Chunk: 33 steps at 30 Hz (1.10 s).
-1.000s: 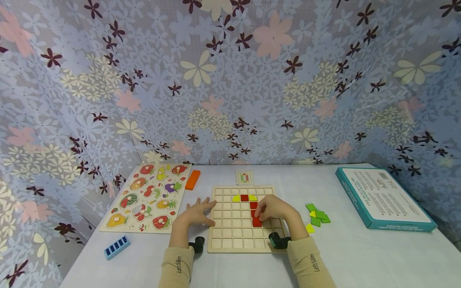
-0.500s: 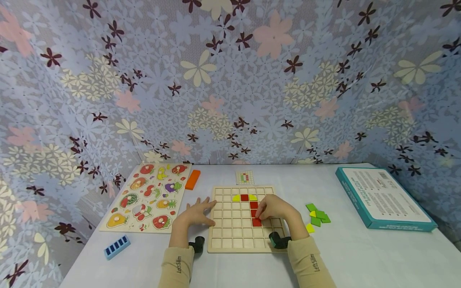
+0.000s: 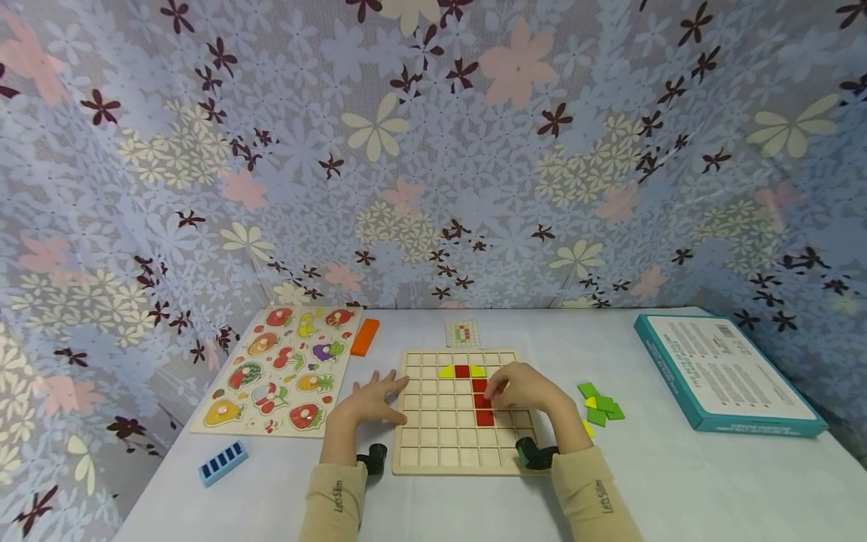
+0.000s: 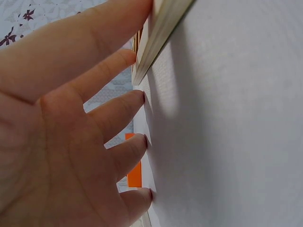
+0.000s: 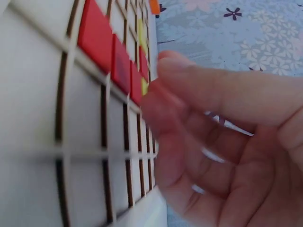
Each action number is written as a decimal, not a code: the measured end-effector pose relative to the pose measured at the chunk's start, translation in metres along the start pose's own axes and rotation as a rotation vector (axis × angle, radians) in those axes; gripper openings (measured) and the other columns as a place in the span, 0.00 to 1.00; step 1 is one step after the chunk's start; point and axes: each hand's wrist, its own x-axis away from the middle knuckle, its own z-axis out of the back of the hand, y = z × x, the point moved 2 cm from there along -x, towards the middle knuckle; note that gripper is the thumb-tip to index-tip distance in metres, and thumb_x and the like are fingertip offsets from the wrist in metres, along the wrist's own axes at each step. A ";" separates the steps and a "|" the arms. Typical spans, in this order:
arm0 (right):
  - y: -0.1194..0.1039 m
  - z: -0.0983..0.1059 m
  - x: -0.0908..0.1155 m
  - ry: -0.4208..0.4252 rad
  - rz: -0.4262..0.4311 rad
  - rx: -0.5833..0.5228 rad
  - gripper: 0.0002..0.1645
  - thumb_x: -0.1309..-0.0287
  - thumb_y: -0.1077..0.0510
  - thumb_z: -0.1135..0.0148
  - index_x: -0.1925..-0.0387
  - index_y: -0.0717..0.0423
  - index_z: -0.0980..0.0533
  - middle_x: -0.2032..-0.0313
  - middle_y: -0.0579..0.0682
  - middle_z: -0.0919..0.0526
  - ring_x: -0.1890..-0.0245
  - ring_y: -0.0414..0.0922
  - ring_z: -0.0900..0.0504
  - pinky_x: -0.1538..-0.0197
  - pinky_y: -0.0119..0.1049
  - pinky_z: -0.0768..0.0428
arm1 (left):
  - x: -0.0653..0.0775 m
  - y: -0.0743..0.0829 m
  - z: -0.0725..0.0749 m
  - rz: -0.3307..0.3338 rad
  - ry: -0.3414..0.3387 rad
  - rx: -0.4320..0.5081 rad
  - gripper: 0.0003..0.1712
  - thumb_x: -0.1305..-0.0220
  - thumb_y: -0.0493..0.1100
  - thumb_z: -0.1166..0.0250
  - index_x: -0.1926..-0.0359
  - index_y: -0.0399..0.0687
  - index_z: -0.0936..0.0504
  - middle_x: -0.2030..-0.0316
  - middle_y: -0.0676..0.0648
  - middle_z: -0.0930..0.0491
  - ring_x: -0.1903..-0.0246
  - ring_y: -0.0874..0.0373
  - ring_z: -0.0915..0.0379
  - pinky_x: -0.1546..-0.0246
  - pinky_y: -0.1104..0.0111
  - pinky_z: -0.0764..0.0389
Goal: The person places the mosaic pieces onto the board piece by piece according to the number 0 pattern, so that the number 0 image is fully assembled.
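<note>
A wooden grid board [image 3: 430,436] lies flat in the middle of the table. Three red square tiles [image 3: 485,418] form a column in its cells. Above that column, another red tile [image 3: 462,371] sits between two yellow rounded pieces [image 3: 446,372]. My left hand [image 3: 369,403] spreads its fingers at the board's left edge; in the left wrist view the thumb [image 4: 94,38] touches the board's side. Just right of the red column hovers my right hand [image 3: 524,391], fingers loosely bent. In the right wrist view, nothing shows between its thumb and forefinger [image 5: 163,109].
A small pattern card [image 3: 463,333] lies behind the board. Loose green tiles [image 3: 596,416] and yellow pieces are at the right, beside a teal-edged box [image 3: 734,376]. At the left are a fruit puzzle board [image 3: 254,430], an orange block [image 3: 365,337] and a light-blue piece [image 3: 223,463].
My right hand has lifted slightly off the lowest red tiles and drawn to the right, so the column shows more fully. The left hand keeps its place at the board's edge.
</note>
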 end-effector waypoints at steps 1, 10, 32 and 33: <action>0.002 0.002 0.001 0.005 0.014 0.000 0.05 0.55 0.69 0.36 0.72 0.61 0.19 0.73 0.48 0.20 0.75 0.41 0.26 0.71 0.34 0.25 | 0.000 0.000 0.000 -0.002 -0.002 -0.002 0.43 0.53 0.43 0.29 0.34 0.49 0.35 0.31 0.39 0.48 0.31 0.37 0.65 0.37 0.38 0.71; 0.020 0.020 0.014 0.011 0.081 -0.013 0.06 0.49 0.66 0.37 0.66 0.61 0.20 0.70 0.51 0.20 0.70 0.45 0.24 0.68 0.37 0.24 | 0.000 0.001 0.002 -0.007 -0.006 0.004 0.42 0.52 0.43 0.30 0.34 0.49 0.35 0.31 0.38 0.47 0.31 0.37 0.65 0.38 0.37 0.71; 0.062 0.040 0.073 0.007 -0.025 0.139 0.18 0.66 0.78 0.42 0.73 0.56 0.22 0.71 0.47 0.22 0.69 0.44 0.29 0.68 0.36 0.27 | 0.001 0.003 0.002 0.008 -0.014 -0.007 0.42 0.52 0.44 0.30 0.34 0.49 0.35 0.31 0.39 0.47 0.31 0.37 0.65 0.38 0.37 0.70; 0.063 0.040 0.076 0.010 -0.038 0.161 0.20 0.69 0.79 0.43 0.74 0.55 0.22 0.71 0.46 0.23 0.69 0.44 0.29 0.68 0.36 0.27 | 0.001 0.003 0.002 0.007 -0.013 -0.009 0.42 0.52 0.44 0.30 0.34 0.49 0.35 0.31 0.39 0.47 0.31 0.37 0.65 0.38 0.37 0.70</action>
